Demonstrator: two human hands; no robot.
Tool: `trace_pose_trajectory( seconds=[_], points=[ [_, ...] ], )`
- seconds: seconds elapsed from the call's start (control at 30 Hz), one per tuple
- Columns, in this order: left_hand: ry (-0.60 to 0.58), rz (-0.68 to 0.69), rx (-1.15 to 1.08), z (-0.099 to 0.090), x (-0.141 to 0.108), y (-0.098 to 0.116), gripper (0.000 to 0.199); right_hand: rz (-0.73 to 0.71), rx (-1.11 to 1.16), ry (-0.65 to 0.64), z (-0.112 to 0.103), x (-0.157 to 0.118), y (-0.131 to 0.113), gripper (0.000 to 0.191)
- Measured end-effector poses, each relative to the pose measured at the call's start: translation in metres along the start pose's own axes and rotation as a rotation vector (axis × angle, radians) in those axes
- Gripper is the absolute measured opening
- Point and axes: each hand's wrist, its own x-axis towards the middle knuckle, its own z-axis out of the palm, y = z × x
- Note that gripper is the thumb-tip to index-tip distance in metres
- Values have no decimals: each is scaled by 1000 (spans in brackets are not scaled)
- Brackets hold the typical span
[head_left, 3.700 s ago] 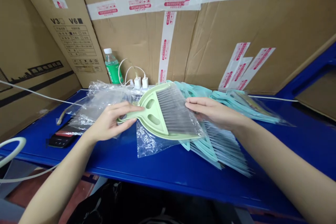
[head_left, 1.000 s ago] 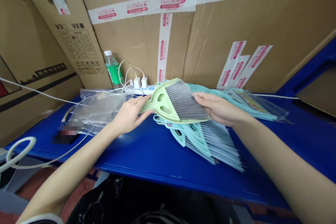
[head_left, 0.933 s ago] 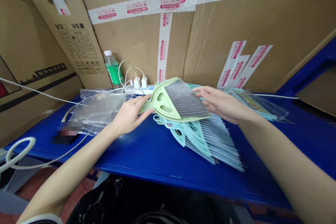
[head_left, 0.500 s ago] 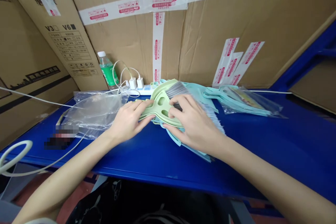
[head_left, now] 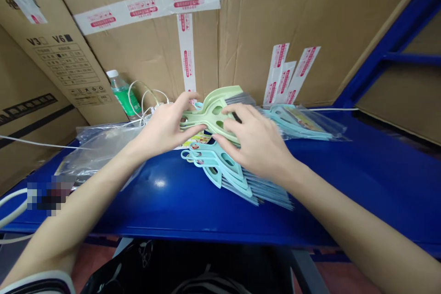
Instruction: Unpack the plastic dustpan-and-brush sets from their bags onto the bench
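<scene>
A light green dustpan and brush set (head_left: pixel 210 117) with grey bristles is held between both hands above the blue table. My left hand (head_left: pixel 165 124) grips its handle end, thumb below and fingers over the top. On its right side, my right hand (head_left: pixel 255 140) has curled fingers at the oval holes and the thumb under the edge. Just below lies a stack of light blue brushes (head_left: pixel 220 161) with grey bristles, fanned out and partly hidden by my right hand. A yellow printed card (head_left: pixel 198 139) shows beneath the green set.
Clear plastic bags (head_left: pixel 99 147) lie at the left of the blue table (head_left: pixel 165 206). A green-labelled bottle (head_left: pixel 123 96) and white cables stand behind them. A bagged light blue set (head_left: pixel 303 121) lies at the back right. Large cardboard boxes (head_left: pixel 248 32) rise behind.
The view has shifted right. The green set has lifted off the light blue brushes, showing more of their handles and the yellow card. My left hand's fingers have moved up over the handle.
</scene>
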Motion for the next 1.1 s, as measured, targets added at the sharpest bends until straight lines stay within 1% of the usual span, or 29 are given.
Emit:
trace_pose_trajectory(
  seconds=[0.13,0.23,0.37,0.47,0.53,0.63,0.7,0.77,0.83,0.9,1.1],
  points=[
    [3,40,2,4,24,5,52,81,-17,33,-7,2,11,27],
    [12,44,47,6,44,5,49,125,1,80,-15,1,20,24],
    [43,-30,85,3,63,-10,41,237,57,110,-32,-2,29,25],
    [50,-54,39,0,70,-26,40,311,15,90,-41,-5,24,34],
    [44,-63,33,1,73,-35,40,320,-113,12,-40,-8,14,39],
    [-3,-71,47,5,77,-46,43,288,-320,-207,-32,-13,-9,38],
    [-37,-68,46,8,80,-51,45,236,-364,-373,-24,-16,-24,33],
    [-57,-69,40,12,82,-55,46,182,-360,-487,-18,-19,-35,28],
    [-66,-74,34,14,83,-57,46,140,-347,-542,-15,-21,-41,24],
    [-73,-79,35,16,83,-57,46,114,-340,-567,-14,-21,-43,21],
    [-84,-74,35,16,82,-52,46,86,-324,-597,-13,-18,-38,20]
  ],
)
